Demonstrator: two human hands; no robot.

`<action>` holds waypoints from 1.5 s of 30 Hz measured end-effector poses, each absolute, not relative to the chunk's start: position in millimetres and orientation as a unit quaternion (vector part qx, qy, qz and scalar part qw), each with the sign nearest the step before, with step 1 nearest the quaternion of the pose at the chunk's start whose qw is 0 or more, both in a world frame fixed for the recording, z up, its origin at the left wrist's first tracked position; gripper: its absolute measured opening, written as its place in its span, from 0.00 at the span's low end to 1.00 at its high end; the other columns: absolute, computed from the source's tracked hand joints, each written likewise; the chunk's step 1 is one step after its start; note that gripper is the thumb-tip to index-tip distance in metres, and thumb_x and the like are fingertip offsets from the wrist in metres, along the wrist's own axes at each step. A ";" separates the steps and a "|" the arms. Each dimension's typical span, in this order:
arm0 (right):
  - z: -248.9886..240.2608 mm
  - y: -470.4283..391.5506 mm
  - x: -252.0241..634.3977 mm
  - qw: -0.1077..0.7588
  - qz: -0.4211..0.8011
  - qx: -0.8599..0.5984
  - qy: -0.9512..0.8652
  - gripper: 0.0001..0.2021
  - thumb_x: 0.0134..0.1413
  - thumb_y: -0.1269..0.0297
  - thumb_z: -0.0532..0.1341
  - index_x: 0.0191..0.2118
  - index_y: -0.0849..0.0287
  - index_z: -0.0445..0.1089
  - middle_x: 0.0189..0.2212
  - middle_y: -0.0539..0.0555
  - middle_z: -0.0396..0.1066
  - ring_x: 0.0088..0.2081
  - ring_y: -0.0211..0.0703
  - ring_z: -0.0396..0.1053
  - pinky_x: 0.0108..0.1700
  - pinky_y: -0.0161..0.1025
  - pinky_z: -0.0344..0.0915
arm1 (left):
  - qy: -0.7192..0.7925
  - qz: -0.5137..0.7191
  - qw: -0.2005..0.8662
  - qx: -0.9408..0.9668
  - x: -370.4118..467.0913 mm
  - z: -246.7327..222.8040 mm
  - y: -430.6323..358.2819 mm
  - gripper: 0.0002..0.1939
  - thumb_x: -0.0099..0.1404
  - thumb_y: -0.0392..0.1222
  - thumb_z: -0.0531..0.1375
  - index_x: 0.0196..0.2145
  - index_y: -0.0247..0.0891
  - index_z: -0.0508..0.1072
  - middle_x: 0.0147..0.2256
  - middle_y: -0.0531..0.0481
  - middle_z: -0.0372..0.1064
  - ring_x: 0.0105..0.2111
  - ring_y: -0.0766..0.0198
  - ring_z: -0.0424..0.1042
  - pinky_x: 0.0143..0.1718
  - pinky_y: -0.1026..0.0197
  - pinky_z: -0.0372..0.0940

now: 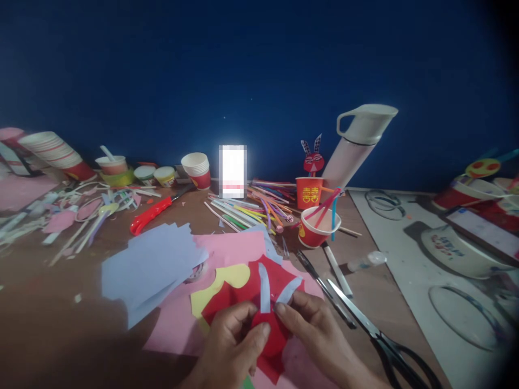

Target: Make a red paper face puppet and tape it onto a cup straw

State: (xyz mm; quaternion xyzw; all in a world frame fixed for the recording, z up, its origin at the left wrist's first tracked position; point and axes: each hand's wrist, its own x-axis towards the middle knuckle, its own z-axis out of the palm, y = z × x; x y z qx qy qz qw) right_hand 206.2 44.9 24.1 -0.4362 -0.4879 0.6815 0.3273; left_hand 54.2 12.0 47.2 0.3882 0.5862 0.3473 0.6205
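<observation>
Between my two hands is a round red paper cutout (271, 334) with two pale blue paper strips standing up from its top edge like ears. My left hand (239, 337) pinches the cutout's left side, thumb in front. At the base of the right paper strip (288, 290), my right hand (314, 327) has its thumb and fingers closed. Beneath the hands lie red paper (227, 300), yellow paper (233, 275) and pink paper (174, 329), with cut edges. Blue paper sheets (150, 265) overlap at the left.
Black-handled scissors (377, 335), pens (324, 286) and a marker (338, 270) lie at the right. A red-handled cutter (152, 215) is at the left. Behind are colored sticks (243, 208), paper cups (197, 170), a rabbit-faced cup (310, 192) and a tilted flask (357, 146).
</observation>
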 end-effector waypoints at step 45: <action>25.8 42.7 208.8 0.392 0.552 -0.422 -0.603 0.04 0.53 0.71 0.60 0.32 0.56 0.70 0.28 0.48 0.70 0.32 0.36 0.67 0.35 0.31 0.63 | 0.566 0.310 0.660 0.385 43.2 34.0 14.9 0.14 0.58 0.49 0.55 0.23 0.36 0.62 0.16 0.59 0.54 0.13 0.74 0.55 0.14 0.71 0.52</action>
